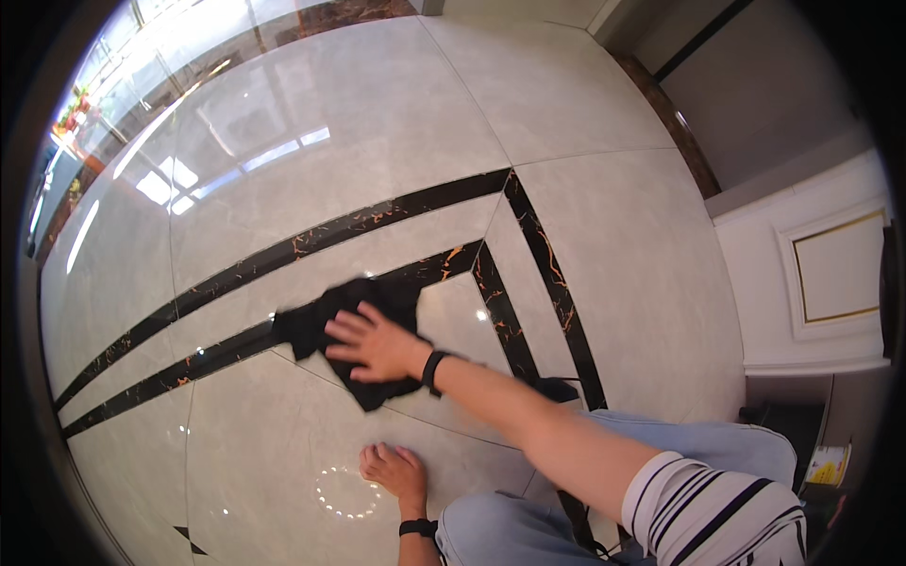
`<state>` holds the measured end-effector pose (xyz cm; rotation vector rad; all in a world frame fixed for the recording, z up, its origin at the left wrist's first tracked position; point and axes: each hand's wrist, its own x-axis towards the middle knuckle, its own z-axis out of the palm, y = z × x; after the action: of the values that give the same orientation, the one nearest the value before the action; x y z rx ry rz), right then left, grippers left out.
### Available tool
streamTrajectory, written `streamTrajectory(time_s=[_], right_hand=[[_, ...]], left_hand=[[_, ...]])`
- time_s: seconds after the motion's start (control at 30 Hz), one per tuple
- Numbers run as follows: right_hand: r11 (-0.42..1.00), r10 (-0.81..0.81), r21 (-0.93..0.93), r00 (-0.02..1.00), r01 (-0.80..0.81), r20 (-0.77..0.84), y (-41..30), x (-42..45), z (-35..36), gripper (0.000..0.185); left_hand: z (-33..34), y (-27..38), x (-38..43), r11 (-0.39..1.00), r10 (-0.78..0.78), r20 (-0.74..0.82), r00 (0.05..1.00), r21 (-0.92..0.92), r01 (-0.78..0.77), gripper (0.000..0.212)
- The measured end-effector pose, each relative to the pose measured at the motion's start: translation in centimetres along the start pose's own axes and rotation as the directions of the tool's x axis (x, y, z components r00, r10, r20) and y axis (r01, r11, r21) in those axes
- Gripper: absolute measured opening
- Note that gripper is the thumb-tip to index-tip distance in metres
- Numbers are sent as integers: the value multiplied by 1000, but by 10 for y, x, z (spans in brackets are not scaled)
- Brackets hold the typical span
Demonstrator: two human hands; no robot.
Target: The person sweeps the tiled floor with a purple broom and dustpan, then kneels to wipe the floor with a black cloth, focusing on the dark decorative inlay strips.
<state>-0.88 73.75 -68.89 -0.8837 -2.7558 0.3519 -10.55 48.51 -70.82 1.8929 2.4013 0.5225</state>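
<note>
My right hand (379, 345) lies flat, fingers spread, on top of a black cloth (368, 301). Beneath the palm, the cloth is spread in an uneven, crumpled shape over the polished grey floor tiles (283, 439). It covers part of the inner black marble border strip (432, 269). My left hand (396, 472) rests on the floor closer to my knees, its fingers curled in and no object visible in it. A dark band circles each wrist. The cloth's underside is hidden.
My bent knees in light blue jeans (488, 527) are at the lower right. White panelled furniture (764, 283) stands on the right, with a yellow-and-white container (828, 465) below. A grey door (757, 99) is at upper right. Bright glass panels (163, 42) line the upper left.
</note>
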Motion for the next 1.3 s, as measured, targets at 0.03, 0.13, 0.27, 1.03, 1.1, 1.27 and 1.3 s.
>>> streamTrajectory(time_s=[0.03, 0.13, 0.27, 1.03, 1.1, 1.27, 1.3], right_hand=[[999, 47, -23, 998, -48, -47, 28, -1, -4, 58], [970, 219, -82, 969, -229, -114, 102, 1, -24, 57], [830, 492, -152, 833, -537, -254, 206, -52, -62, 58], [-174, 852, -44, -128, -984, -507, 445, -248, -92, 58], [-20, 837, -109, 43, -994, -546, 436, -213, -82, 57], [371, 758, -259, 451, -892, -470, 393, -81, -66, 54], [449, 739, -258, 517, -856, -431, 369, -45, -63, 53]], left_hand=[[1, 1, 0, 1000, 1, -2, 1000, -3, -1, 35], [-1, -9, -3, 999, -20, -6, 1000, 30, 20, 37], [1, -8, -3, 1000, -11, -1, 1000, 22, 11, 39], [-6, -3, -2, 998, -36, 71, 997, 59, 31, 42], [-7, -4, -1, 998, -32, 69, 997, 50, 29, 42], [-7, -1, 0, 999, -20, 36, 999, 36, 18, 43], [-8, -1, -1, 999, -27, 36, 999, 36, 26, 43]])
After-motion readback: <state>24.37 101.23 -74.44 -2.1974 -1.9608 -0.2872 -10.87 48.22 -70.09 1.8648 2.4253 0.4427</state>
